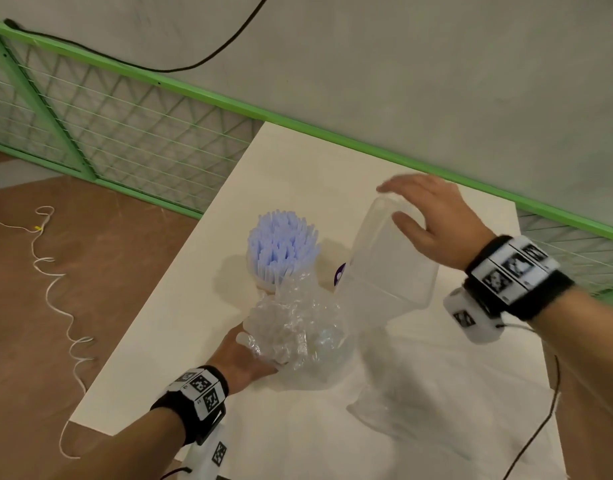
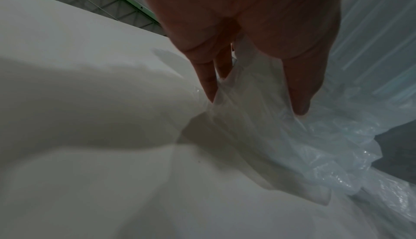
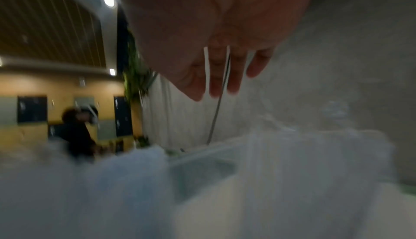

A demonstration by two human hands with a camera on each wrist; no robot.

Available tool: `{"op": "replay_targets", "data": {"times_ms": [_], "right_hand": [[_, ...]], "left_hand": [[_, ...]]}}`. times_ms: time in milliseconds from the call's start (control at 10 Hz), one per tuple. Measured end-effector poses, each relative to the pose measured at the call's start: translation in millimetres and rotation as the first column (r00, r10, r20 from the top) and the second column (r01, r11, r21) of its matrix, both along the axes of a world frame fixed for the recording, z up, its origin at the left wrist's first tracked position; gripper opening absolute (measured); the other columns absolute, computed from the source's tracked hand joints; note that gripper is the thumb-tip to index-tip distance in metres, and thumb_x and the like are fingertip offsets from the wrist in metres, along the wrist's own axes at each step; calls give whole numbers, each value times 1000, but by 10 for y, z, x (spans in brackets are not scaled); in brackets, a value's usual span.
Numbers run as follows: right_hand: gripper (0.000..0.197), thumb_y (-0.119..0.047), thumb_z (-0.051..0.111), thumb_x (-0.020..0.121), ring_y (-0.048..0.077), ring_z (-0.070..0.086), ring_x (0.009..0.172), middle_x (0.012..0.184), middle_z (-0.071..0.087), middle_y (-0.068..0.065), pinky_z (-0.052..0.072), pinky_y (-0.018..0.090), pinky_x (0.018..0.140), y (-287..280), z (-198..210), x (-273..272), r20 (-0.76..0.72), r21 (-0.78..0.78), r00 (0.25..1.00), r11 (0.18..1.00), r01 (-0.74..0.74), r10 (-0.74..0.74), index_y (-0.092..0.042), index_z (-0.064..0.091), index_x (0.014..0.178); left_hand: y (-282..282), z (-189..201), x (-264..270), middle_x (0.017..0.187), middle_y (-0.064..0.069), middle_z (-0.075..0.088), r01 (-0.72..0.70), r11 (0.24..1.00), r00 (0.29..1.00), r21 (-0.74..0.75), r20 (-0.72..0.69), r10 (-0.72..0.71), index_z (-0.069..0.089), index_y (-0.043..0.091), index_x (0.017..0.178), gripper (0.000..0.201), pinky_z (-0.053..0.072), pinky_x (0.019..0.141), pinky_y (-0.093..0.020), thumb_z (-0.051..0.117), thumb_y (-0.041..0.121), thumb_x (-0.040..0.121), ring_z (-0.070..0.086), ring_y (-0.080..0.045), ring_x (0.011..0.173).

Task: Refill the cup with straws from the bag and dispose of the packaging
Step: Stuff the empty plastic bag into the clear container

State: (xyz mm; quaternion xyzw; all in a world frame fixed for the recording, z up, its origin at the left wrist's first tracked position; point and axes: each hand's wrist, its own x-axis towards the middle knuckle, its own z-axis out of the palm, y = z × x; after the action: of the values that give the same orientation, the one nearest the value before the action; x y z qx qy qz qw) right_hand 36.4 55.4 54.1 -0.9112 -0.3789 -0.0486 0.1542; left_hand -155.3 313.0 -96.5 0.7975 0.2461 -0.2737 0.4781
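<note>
Meanwhile, left hand [image 1: 244, 358] grips crinkled clear bag [image 1: 294, 327]; right hand [image 1: 426, 220] spreads over translucent packaging [image 1: 391, 271].

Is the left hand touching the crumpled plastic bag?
Touching. In the left wrist view, the left hand pinches the crumpled plastic bag, film gathered between thumb and fingers. Head view agrees.

We see the cup [image 1: 268, 284] upright on the bench [image 1: 180, 306], mostly hidden, packed w/ pale blue-white straws [image 1: 282, 245] fanning out the top. Just in front of the cup, touching it, sits the crumpled clear bag [image 1: 294, 327]. Right of the cup, a clear plastic bin [image 1: 384, 289] tilts, its open end toward the front of the bench.
</note>
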Motion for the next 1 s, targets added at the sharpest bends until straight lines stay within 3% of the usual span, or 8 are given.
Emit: {"op": "replay_targets", "data": {"times_ms": [100, 200, 300, 400, 600, 800, 900, 1000], "right_hand": [[42, -3, 61, 83, 12, 62, 105, 120, 65, -2, 50, 31, 90, -1, 30, -638, -159, 196, 982, 978, -71, 103, -14, 62, 124], [69, -14, 71, 79, 4, 46, 131, 144, 49, -6, 37, 17, 105, 98, -114, -1175, -379, 181, 910, 978, -107, 170, -19, 45, 143], [75, -24, 74, 80, -4, 36, 136, 149, 43, -14, 28, 13, 110, 231, -304, -1375, -431, 195, 890, 979, -66, 146, -28, 39, 146], [55, -20, 76, 80, -2, 49, 124, 133, 58, -13, 36, 15, 104, 334, -395, -1420, -350, 292, 932, 956, 16, 91, -24, 56, 131], [28, -8, 74, 80, 3, 58, 93, 101, 64, -6, 45, 17, 86, 388, -550, -1453, -238, 430, 971, 892, 140, -38, -16, 68, 106], [23, -8, 70, 80, 5, 57, 87, 100, 63, -11, 40, 12, 77, 469, -689, -1495, -254, 450, 961, 866, 216, -108, -18, 60, 98], [26, -13, 68, 82, 3, 55, 89, 96, 59, -17, 37, 9, 80, 516, -732, -1499, -269, 425, 950, 865, 266, -160, -23, 57, 103], [34, -11, 67, 83, 2, 54, 92, 95, 59, -12, 39, 11, 85, 560, -746, -1504, -242, 447, 955, 854, 266, -171, -20, 57, 114]], "left_hand": [[42, -171, 2, 75, 11, 41, 75, 997, 995, 35, 63, -77, 44, 8, 117, 44, 36, 59, -10, 73, 9, 83, 46, -18, 88], [71, -298, 26, 81, 14, 43, 97, 995, 993, 1, 69, -97, 38, 15, 107, 41, 36, 70, 5, 73, 20, 84, 45, -14, 95], [120, -398, 46, 95, 10, 48, 134, 991, 981, 1, 139, -133, 40, 18, 114, 51, 33, 75, 8, 77, 21, 79, 46, -12, 95], [98, -342, 47, 87, 26, 38, 146, 987, 981, -61, 138, -137, 41, 20, 107, 40, 23, 80, 12, 72, 27, 84, 42, -5, 96], [54, -421, 86, 101, 3, 67, 89, 977, 971, -192, 234, -43, 56, 7, 120, 62, 43, 64, 1, 83, -7, 66, 62, 15, 76], [69, -435, 105, 105, -5, 70, 107, 975, 961, -194, 272, -52, 58, 9, 114, 61, 47, 68, -4, 86, -4, 60, 66, -13, 92], [70, -459, 110, 102, 3, 71, 139, 982, 949, -129, 301, -95, 60, 20, 110, 66, 51, 81, -14, 87, 21, 49, 67, -13, 98], [87, -500, 129, 99, 2, 73, 132, 980, 954, -148, 288, -85, 63, 28, 103, 63, 57, 88, -39, 85, 30, 45, 70, -17, 96]]}}
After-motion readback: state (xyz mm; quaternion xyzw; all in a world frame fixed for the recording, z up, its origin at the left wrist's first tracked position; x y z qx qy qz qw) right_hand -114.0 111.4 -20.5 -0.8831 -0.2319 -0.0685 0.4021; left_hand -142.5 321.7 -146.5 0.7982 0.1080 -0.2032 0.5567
